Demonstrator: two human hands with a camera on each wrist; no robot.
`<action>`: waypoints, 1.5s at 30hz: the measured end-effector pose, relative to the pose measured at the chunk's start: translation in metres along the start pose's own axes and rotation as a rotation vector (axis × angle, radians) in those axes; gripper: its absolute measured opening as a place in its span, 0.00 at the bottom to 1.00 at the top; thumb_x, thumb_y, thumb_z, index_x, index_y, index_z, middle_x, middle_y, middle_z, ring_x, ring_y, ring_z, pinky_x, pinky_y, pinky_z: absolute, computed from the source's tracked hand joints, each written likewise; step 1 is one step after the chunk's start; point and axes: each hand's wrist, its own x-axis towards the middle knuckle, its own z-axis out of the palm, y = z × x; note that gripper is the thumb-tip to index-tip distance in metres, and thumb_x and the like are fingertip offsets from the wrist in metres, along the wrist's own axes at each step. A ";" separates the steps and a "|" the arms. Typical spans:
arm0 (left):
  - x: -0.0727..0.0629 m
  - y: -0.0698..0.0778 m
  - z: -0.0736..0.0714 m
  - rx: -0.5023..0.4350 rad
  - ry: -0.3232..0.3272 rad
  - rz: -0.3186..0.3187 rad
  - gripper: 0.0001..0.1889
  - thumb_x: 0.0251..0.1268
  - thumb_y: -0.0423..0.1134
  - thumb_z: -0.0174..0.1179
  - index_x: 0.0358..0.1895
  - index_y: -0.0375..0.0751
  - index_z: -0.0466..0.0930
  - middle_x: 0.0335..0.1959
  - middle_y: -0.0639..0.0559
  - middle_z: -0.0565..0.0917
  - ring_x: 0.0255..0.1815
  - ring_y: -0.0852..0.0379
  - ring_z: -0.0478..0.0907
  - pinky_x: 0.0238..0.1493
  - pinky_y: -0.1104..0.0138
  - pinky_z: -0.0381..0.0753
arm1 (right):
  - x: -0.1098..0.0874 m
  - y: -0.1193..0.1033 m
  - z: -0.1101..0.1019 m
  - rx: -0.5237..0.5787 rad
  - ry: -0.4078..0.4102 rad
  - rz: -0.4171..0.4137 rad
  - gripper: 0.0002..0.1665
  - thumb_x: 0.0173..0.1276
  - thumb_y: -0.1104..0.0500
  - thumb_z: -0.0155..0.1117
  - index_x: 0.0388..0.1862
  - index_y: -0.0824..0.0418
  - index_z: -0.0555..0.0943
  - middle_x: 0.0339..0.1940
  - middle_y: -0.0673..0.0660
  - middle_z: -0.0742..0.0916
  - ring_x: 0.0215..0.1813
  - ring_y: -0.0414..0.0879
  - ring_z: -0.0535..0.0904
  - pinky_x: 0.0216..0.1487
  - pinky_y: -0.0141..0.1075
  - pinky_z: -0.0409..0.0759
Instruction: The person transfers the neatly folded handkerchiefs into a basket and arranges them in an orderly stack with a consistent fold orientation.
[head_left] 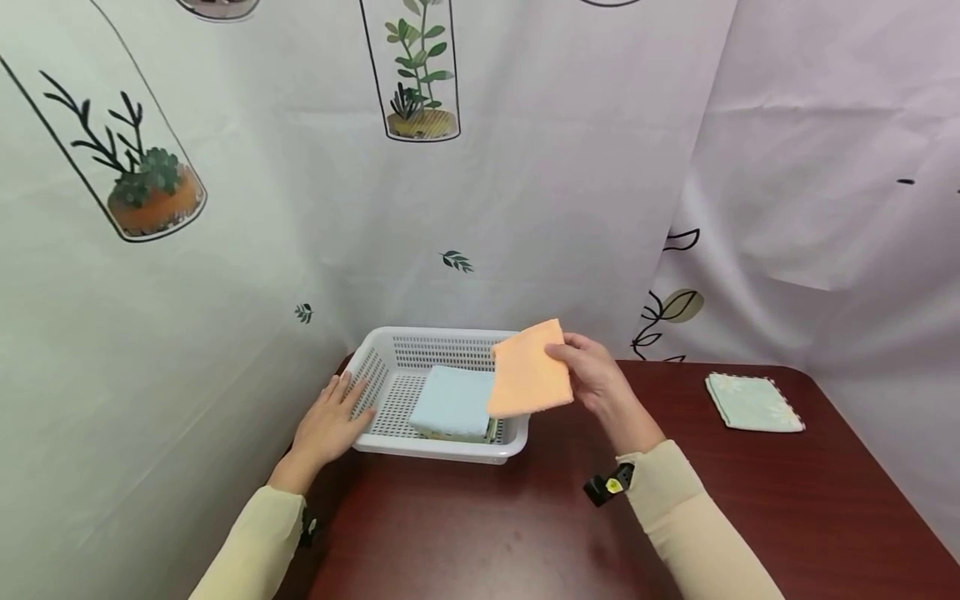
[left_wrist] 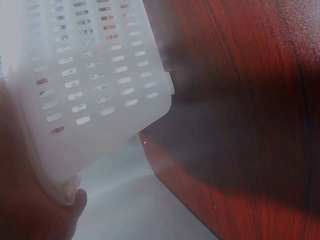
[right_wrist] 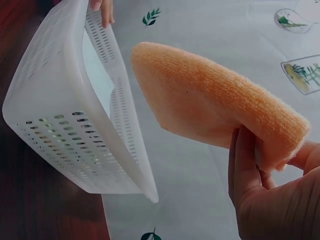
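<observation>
A folded orange towel (head_left: 531,372) is pinched at its right edge by my right hand (head_left: 597,375), raised above the right end of a white plastic basket (head_left: 435,450). In the right wrist view, thick folded layers of the towel (right_wrist: 200,95) show, with fingers beneath it. My left hand (head_left: 330,423) rests on the basket's left rim, its fingers spread and straight. Inside the basket lies a folded light-blue towel (head_left: 453,400) on top of a patterned cloth (head_left: 491,432), mostly covered. The left wrist view shows the basket's perforated wall (left_wrist: 95,80) beside the hand.
A folded pale-green cloth (head_left: 753,402) lies on the dark red wooden table (head_left: 675,517) at the far right. White curtains (head_left: 525,208) printed with plants hang behind and along both sides of the table.
</observation>
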 end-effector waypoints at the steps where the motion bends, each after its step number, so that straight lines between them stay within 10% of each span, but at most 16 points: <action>1: 0.000 0.000 0.000 -0.001 0.000 0.001 0.36 0.76 0.53 0.52 0.78 0.35 0.59 0.81 0.32 0.50 0.81 0.31 0.42 0.78 0.39 0.48 | 0.001 0.001 0.001 0.002 -0.003 0.001 0.27 0.73 0.65 0.61 0.69 0.69 0.70 0.35 0.51 0.87 0.36 0.41 0.86 0.35 0.36 0.86; 45: 0.002 -0.001 0.002 0.010 0.029 0.022 0.35 0.77 0.53 0.51 0.78 0.35 0.61 0.80 0.31 0.52 0.82 0.32 0.44 0.78 0.41 0.48 | 0.033 0.039 0.055 0.134 -0.067 0.034 0.30 0.73 0.68 0.58 0.73 0.69 0.68 0.40 0.53 0.86 0.38 0.41 0.86 0.38 0.34 0.86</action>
